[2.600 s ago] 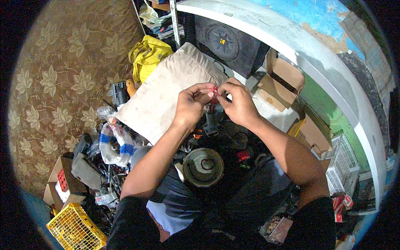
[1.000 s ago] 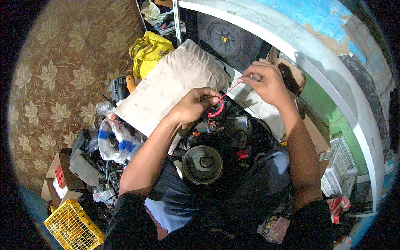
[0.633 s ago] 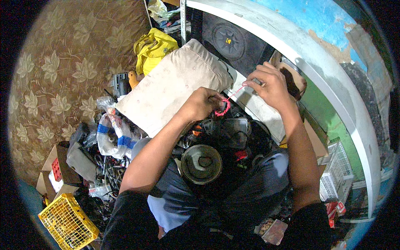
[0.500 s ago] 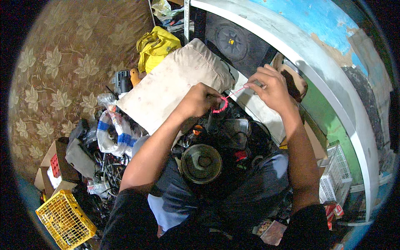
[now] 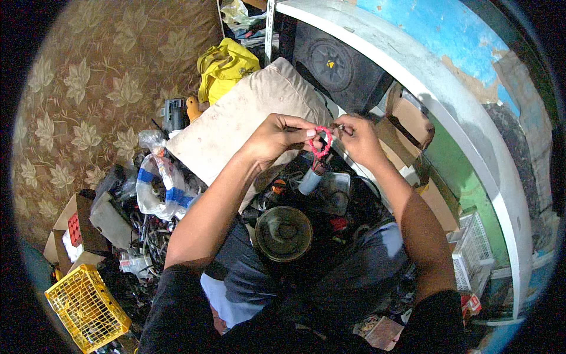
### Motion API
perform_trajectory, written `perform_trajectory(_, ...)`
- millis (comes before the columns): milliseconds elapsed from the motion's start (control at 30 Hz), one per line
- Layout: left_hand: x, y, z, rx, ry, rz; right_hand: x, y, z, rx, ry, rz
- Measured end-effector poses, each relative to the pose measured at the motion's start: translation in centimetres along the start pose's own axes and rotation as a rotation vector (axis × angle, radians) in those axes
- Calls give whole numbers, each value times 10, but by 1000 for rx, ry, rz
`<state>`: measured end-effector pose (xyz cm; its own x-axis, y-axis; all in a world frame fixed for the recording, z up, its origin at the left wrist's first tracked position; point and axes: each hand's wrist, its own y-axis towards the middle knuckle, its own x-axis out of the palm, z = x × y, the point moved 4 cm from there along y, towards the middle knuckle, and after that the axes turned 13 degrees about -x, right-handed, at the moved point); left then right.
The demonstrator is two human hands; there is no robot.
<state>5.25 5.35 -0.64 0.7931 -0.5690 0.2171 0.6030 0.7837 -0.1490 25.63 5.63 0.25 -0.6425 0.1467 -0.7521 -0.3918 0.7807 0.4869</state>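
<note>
A braided pinkish-red cord ring [image 5: 320, 152] hangs upright over my lap. My left hand [image 5: 272, 138] pinches its upper left side between thumb and fingers. Close by on the right, my right hand [image 5: 361, 141] has its fingers curled together at the ring's edge. A small dark thing shows at those fingertips, too small to name. Below the ring stands a grey-blue cylinder [image 5: 310, 182], its upper end dark. Nearer my body is a round dark metal container [image 5: 283, 234] between my legs. A cream cushion [image 5: 236, 124] lies behind my left hand.
Cables and bags crowd the left, near a yellow plastic basket [image 5: 88, 308] and an open cardboard box [image 5: 73, 233]. A black speaker [image 5: 336, 65] stands at the back, beside a yellow cloth [image 5: 227, 68]. A white basket [image 5: 471, 251] sits on the right below a curved white ledge [image 5: 471, 118].
My right hand has moved left and down, close to my left hand. The cord strand no longer stretches between them. The ring now faces me more openly, and the grey-blue cylinder has come into sight.
</note>
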Motion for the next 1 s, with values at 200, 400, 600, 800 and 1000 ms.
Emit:
perform_trajectory(200, 11, 5, -10, -3, -124, 11, 33, -8, 6, -23, 415, -49)
perform_trajectory(400, 9, 9, -11, 50, 20, 74, 34, -8, 2, 28, 417, -179)
perform_trajectory(600, 4, 12, -10, 7, 9, 259, 13, 2, -3, -224, 39, 193)
perform_trajectory(800, 0, 15, -14, 24, -46, 296, 1, 0, -46, -251, 205, 165)
perform_trajectory(1000, -1, 20, -20, 41, 18, 330, 10, -2, -54, -175, -35, 195)
